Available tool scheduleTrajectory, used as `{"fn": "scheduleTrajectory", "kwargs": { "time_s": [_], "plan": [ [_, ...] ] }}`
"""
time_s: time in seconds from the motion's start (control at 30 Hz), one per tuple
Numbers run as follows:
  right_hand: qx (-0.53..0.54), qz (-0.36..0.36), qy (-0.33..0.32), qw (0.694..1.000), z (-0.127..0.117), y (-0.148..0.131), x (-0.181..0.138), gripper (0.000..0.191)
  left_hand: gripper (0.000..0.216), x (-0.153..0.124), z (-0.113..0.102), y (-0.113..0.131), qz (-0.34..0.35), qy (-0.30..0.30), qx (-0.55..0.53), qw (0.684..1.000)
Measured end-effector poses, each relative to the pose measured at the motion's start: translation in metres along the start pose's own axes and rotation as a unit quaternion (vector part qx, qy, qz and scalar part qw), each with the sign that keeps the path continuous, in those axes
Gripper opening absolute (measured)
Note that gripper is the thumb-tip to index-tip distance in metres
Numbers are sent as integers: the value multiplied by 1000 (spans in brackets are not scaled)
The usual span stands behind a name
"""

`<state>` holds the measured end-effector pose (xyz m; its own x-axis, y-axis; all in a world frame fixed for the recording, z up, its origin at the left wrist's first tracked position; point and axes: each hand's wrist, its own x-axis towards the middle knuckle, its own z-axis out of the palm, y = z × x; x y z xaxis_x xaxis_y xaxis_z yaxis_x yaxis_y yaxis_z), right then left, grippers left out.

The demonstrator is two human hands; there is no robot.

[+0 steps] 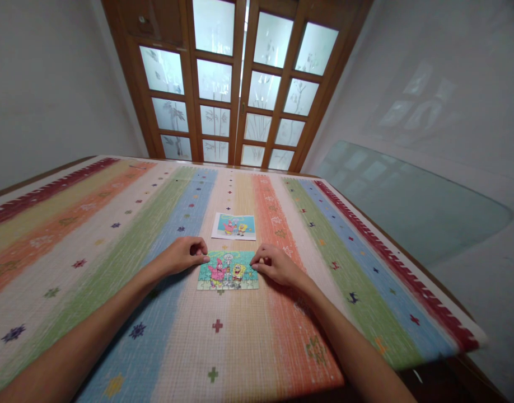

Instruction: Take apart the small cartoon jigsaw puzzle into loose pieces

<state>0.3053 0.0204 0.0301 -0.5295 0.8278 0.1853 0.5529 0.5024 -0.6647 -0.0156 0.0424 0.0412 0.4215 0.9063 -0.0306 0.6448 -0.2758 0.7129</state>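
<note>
An assembled jigsaw puzzle (pixel 227 270) lies flat on the striped tablecloth, showing a pink starfish, a grey-green figure and a yellow sponge character on teal. At its upper left corner is my left hand (pixel 185 254), thumb and fingertips closed together against the edge. My right hand (pixel 276 264) is closed at the puzzle's right edge, its fingers curled and the fingertips touching the border. Just beyond the puzzle rests a printed picture card (pixel 235 226) with the same characters; neither hand touches it.
The tablecloth (pixel 198 347) has coloured stripes and small printed motifs over a large table. Behind the table stand wooden doors (pixel 194 106) with frosted glass panes. A pale glass panel (pixel 408 196) is at the right by the wall.
</note>
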Motion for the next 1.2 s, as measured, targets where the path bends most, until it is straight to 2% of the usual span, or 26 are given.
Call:
{"fn": "scheduleTrajectory", "kwargs": {
  "time_s": [0.63,0.73,0.8,0.9,0.97,1.07,1.2],
  "plan": [
    [0,54,41,998,6,3,1,10,27,0,1,-4,2,-1,-7,1000],
    [24,47,35,998,3,5,1,6,29,1,0,-4,2,0,-8,1000],
    [32,41,33,998,0,7,1,10,31,1,0,-5,4,-4,-11,1000],
    [27,49,50,997,-1,10,0,8,31,1,0,-6,5,-13,-18,1000],
    [24,53,61,996,1,11,-1,2,32,1,0,-7,7,-15,-20,1000],
    [22,48,71,996,6,12,-2,10,32,1,0,-8,15,-15,-23,1000],
    [22,44,74,996,9,13,-2,8,33,2,-1,-9,20,-16,-21,999]
  ]
}}
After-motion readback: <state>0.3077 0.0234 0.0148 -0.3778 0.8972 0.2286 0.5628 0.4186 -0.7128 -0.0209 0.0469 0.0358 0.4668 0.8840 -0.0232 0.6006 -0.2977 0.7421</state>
